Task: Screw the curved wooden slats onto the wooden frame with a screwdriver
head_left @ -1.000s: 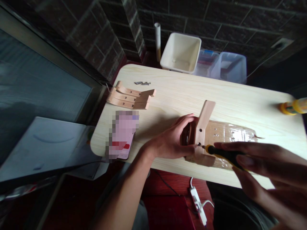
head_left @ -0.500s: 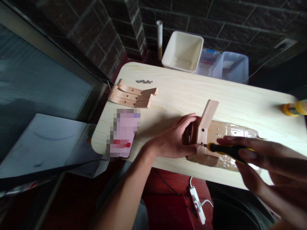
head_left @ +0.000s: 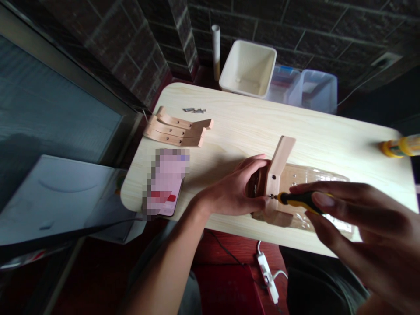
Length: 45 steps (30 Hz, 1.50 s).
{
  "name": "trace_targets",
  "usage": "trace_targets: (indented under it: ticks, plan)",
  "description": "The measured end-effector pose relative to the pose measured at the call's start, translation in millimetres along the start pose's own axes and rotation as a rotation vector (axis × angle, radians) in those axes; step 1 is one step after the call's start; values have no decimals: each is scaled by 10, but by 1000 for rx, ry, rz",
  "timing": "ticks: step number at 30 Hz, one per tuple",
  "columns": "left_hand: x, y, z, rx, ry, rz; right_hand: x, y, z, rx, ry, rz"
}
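Observation:
My right hand point(head_left: 354, 218) grips a yellow and black screwdriver point(head_left: 300, 201). Its tip meets a small screw point(head_left: 271, 196) at the lower hole of an angled wooden piece point(head_left: 278, 159). The upper hole of that piece shows dark. My left hand point(head_left: 234, 190) is closed around the piece and the dark brown part point(head_left: 255, 183) behind it, thumb beside the screw. Under the wood lies a flat brown pack in clear plastic point(head_left: 303, 173), with a few tiny bits of metal on it. Part of the pack is hidden by my right hand.
Several similar wooden pieces point(head_left: 175, 131) lie at the table's left, with loose screws point(head_left: 194, 110) behind them. A phone point(head_left: 170, 199) rests near the left edge. A yellow bottle point(head_left: 398, 147) is at the far right. Plastic bins point(head_left: 247, 89) stand beyond the table point(head_left: 226, 118).
My right hand has shifted slightly and its grip on the screwdriver looks turned, with the fingers more spread. My left hand stays on the wood. The whole view has moved a little.

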State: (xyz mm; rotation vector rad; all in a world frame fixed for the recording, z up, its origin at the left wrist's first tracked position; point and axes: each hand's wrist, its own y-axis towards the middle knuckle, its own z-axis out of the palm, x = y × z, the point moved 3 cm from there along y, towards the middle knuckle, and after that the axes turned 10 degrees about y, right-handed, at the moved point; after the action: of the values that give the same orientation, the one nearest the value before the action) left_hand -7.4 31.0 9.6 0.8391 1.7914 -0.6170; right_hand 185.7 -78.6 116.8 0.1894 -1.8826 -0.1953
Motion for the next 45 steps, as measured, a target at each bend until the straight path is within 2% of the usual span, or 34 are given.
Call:
trace_targets:
  ticks: [4, 9, 14, 17, 22, 25, 29, 33, 40, 45]
  plan:
    - [-19, 10, -9, 4, 14, 8, -9, -5, -23, 31, -218, -20]
    - [-8, 14, 0, -3, 21, 8, 88, 23, 12, 130, -217, -91]
    - [-2, 28, -7, -1, 29, 45, 131, 87, 3, 66, -256, -116]
    - [-12, 39, -19, 14, 50, 47, 133, 110, 1, 84, -247, -162]
    - [-40, 37, -29, 22, 68, 37, 69, 125, -10, 111, -262, -182]
    - [-36, 28, -21, 25, 75, 37, 6, 117, 12, 97, -245, -242]
    - [-4, 23, -6, 22, 97, 35, -128, 104, 61, 50, -142, -253]
    - [17, 24, 6, 21, 90, 50, -213, 85, 75, 64, -43, -250]
    - [20, 28, -13, 15, 82, 52, -216, 100, -5, 154, -231, -312]
    - [-17, 41, -30, 14, 109, 48, -191, 130, 9, 120, -311, -333]
